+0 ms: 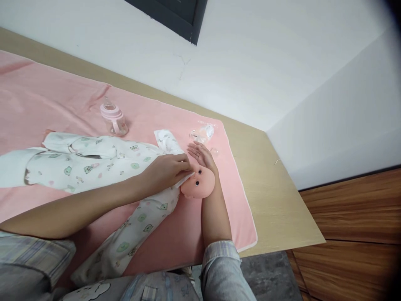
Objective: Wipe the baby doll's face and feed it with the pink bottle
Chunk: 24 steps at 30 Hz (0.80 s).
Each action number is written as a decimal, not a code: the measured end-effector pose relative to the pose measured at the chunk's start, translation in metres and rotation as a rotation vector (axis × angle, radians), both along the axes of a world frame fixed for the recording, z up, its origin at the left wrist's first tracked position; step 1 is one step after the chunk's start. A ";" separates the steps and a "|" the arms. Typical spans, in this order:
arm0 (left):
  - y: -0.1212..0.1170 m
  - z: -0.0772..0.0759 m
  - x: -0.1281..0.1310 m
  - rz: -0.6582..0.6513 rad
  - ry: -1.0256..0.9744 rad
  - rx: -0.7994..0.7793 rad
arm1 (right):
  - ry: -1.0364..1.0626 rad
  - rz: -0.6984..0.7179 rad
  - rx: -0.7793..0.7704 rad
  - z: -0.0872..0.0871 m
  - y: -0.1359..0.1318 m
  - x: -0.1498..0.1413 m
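A baby doll lies on its back in a white printed outfit (pixel 134 161), its bare head (pixel 204 184) toward the right. My left hand (pixel 172 169) reaches over the doll's chest. Its thumb and fingers pinch a small white cloth (pixel 185 179) against the lower face, by the mouth. My right hand (pixel 202 156) is beyond the head, palm up with fingers stretched out. Its forearm passes beside the crown of the head, and the wrist seems close to or touching it. Whether the forearm bears the head's weight I cannot tell.
A pink-lidded baby bottle (pixel 114 119) stands on the pink blanket (pixel 62 100), past the doll's body. A crumpled clear plastic piece (pixel 202 133) lies beyond my right fingers. The wooden tabletop (pixel 266 188) ends at the right, near wooden panels (pixel 354 209). A white wall (pixel 250 62) stands behind.
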State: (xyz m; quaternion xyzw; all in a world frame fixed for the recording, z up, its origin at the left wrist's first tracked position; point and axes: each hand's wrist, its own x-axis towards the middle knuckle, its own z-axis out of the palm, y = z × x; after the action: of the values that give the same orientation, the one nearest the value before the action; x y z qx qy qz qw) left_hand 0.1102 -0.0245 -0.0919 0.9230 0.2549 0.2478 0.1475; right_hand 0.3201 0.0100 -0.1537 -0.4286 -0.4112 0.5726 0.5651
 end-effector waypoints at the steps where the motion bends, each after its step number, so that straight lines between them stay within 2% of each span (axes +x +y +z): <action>1: 0.001 0.000 0.001 0.008 0.006 -0.003 | 0.000 -0.002 -0.007 0.000 0.000 0.000; 5: 0.004 0.001 0.001 0.033 0.049 -0.040 | -0.001 0.001 0.001 0.002 -0.003 0.000; 9: 0.010 0.006 -0.002 0.019 -0.019 -0.097 | 0.042 0.006 0.047 -0.001 -0.004 -0.001; 13: 0.023 0.021 -0.015 0.071 -0.146 -0.127 | 0.025 0.012 0.025 -0.006 0.004 0.009; 15: 0.030 0.032 -0.027 0.151 -0.186 -0.107 | -0.005 0.009 0.044 0.002 0.005 0.018; 17: 0.036 0.044 -0.042 0.242 -0.220 -0.068 | -0.093 0.025 0.105 0.021 0.000 0.026; 20: 0.043 0.057 -0.063 0.358 -0.253 -0.053 | -0.350 0.154 0.240 0.068 -0.022 0.023; 22: 0.048 0.062 -0.072 0.401 -0.249 -0.082 | -0.525 0.265 0.334 0.098 -0.040 0.007; 24: 0.052 0.063 -0.077 0.421 -0.236 -0.113 | -0.681 0.378 0.371 0.117 -0.057 -0.017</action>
State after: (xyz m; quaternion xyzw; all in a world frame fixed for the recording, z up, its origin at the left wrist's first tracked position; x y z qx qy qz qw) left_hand 0.0327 0.0270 -0.0286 0.8046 0.4359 0.3645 0.1725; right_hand 0.3028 -0.0471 -0.0363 -0.4013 -0.7415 0.4085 0.3498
